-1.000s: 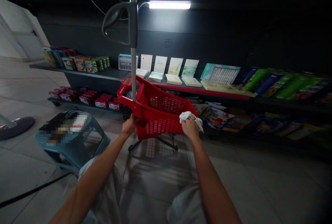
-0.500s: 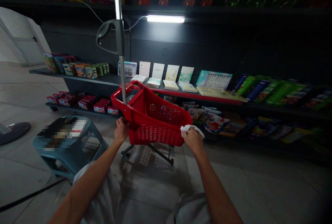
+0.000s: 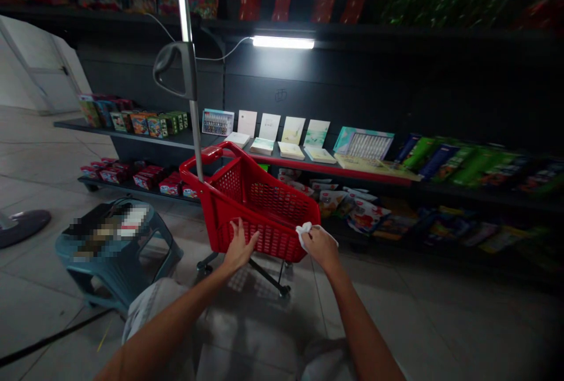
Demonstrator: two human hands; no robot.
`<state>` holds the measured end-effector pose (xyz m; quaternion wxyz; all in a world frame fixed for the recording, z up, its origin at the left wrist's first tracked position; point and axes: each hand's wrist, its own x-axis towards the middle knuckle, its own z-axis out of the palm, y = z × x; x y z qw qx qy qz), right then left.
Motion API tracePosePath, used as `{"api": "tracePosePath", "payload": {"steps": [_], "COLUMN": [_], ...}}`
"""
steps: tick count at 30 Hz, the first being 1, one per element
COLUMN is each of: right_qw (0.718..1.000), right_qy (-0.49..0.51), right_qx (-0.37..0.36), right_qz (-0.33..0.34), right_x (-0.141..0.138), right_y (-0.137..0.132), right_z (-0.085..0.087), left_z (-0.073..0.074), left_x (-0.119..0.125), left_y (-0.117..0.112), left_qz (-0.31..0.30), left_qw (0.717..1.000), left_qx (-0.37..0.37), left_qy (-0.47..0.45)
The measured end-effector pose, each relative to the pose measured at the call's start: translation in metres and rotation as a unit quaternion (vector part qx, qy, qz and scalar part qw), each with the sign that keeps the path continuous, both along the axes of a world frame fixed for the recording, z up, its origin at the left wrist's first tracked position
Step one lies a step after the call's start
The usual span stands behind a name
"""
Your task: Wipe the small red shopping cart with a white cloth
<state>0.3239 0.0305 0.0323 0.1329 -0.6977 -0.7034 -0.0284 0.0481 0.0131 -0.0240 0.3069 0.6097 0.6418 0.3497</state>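
In front of me stands a small red plastic shopping cart [image 3: 264,234] with perforated sides, a wheeled base and a tall metal pole [image 3: 189,116] at its handle end. A grey loop grip [image 3: 178,69] is fixed partway up that pole. My left hand [image 3: 240,249] is open with the fingers spread, close against the cart's near side; whether it touches cannot be told. At the cart's right end, my right hand [image 3: 321,246] is closed around a crumpled white cloth [image 3: 304,233], which lies near the rim.
Behind the cart runs a dark shelf with notebooks [image 3: 293,140], boxed pens [image 3: 365,143] and bagged snacks [image 3: 365,210]. A blue plastic stool [image 3: 79,257] with blurred items on it stands at the left. A lit tube lamp [image 3: 283,43] hangs under the upper shelf.
My left hand has left the cart's handle end and moved right to its near side, its fingers now spread. The cart has shifted slightly left in view; the right hand still holds the cloth.
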Motion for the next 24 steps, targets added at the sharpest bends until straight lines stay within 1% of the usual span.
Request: {"api": "tracePosePath", "payload": {"steps": [3, 6, 9, 11, 16, 19, 24], "right_qw": [0.999, 0.998, 0.996, 0.993, 0.976, 0.964, 0.954], "right_qy": [0.005, -0.006, -0.016, -0.006, 0.077, 0.105, 0.095], "right_qx": [-0.033, -0.063, -0.073, -0.077, -0.098, -0.099, -0.107], "right_qz": [-0.011, 0.007, 0.049, 0.085, 0.18, 0.224, 0.264], "right_x": [-0.004, -0.008, -0.011, -0.011, -0.011, -0.014, -0.029], "right_y": [0.0, -0.001, -0.005, -0.008, -0.023, -0.033, -0.049], "right_z": [0.005, 0.009, 0.009, 0.007, 0.002, 0.0, 0.0], "left_z": [0.006, 0.011, 0.012, 0.011, 0.01, 0.012, 0.017], "left_x": [0.006, 0.005, 0.0, -0.004, -0.013, -0.017, -0.02], "left_y": [-0.002, -0.003, -0.005, -0.007, -0.009, -0.005, 0.008], "left_qz": [0.019, 0.032, 0.025, 0.02, 0.015, 0.015, 0.041], "left_qw": [0.999, 0.999, 0.998, 0.999, 1.0, 0.999, 0.997], "left_qx": [-0.028, -0.042, -0.046, -0.039, -0.021, -0.02, -0.002], "left_qy": [-0.006, -0.01, -0.017, -0.019, -0.012, -0.023, -0.063]}}
